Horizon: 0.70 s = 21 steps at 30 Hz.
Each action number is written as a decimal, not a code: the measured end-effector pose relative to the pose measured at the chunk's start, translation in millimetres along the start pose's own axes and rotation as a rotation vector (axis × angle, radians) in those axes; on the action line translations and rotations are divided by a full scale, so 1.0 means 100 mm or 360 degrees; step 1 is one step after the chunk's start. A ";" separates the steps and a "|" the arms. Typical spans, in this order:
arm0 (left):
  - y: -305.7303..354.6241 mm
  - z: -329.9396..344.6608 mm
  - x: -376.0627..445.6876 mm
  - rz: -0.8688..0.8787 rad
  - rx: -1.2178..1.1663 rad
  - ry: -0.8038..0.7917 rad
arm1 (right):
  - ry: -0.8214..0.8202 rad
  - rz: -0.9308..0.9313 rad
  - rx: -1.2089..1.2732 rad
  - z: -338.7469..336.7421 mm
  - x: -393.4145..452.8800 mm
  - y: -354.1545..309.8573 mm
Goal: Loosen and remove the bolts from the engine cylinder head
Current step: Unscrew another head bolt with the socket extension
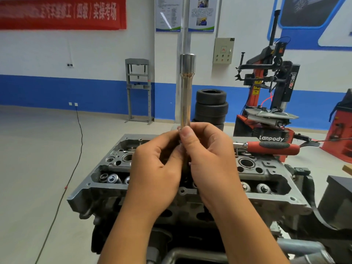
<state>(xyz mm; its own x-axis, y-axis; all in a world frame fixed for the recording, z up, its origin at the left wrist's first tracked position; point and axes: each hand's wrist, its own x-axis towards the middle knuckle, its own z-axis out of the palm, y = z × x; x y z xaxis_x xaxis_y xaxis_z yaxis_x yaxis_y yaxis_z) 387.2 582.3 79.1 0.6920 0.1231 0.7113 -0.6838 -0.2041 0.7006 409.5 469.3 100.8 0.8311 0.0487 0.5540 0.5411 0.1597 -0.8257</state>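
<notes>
Bolts are the concern, and none can be picked out for certain; the cylinder head point(91, 180) sits on its stand below the camera, its open top showing valve springs point(112, 178) at the left and two round fittings at the right point(263, 188) that I cannot tell from bolts; the middle of the head is hidden behind the hands.

Both hands meet at mid-frame above the head; the left hand point(158, 168) and the right hand point(209, 161) have their fingers curled inward, pinching the lower end of a long socket point(185, 103) that stands upright on an extension bar point(185, 21) running out of the top of the picture; whether a bolt is caught in the socket's mouth is hidden by the fingers.

A ratchet point(274, 147) with a red and grey grip lies across the far right of the head, held by no one.

Judging by that, loosening may be partly done by tool, and the hands look to be working something free of the socket or seating it; how many bolts are out and how many remain cannot be read here; no loose bolts lie in view.

Behind stand stacked tyres point(211, 105), a tyre changer point(266, 103) and a press frame point(138, 90).
</notes>
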 end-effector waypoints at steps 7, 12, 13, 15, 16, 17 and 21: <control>-0.02 0.04 0.00 -0.0044 -0.0036 0.0293 | -0.0025 -0.0025 0.0072 0.00 -0.01 0.01; -0.02 0.02 0.00 0.0003 -0.0056 0.0179 | -0.0086 -0.0013 0.0012 0.00 0.00 0.02; -0.01 0.01 0.00 -0.0001 -0.0085 0.0130 | -0.0082 -0.0019 0.0001 0.00 0.01 0.02; -0.01 -0.01 0.01 -0.0007 -0.0121 0.0083 | -0.0069 -0.0022 0.0018 0.00 0.01 0.01; -0.01 -0.01 0.01 -0.0012 -0.0115 0.0087 | -0.0064 -0.0023 0.0051 0.00 0.00 0.01; -0.01 -0.01 0.01 -0.0018 -0.0098 0.0111 | -0.0050 -0.0020 0.0093 0.00 0.00 0.01; -0.03 0.03 0.01 -0.0057 -0.0078 0.0284 | 0.0028 -0.0049 0.0100 0.00 0.00 0.03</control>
<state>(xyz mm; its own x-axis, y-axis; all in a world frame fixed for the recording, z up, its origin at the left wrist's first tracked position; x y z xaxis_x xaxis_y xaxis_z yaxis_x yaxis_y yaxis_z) 390.4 580.1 77.1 0.6671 0.3005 0.6817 -0.6729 -0.1496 0.7245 411.1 470.2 98.3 0.8165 0.0256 0.5768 0.5578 0.2227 -0.7995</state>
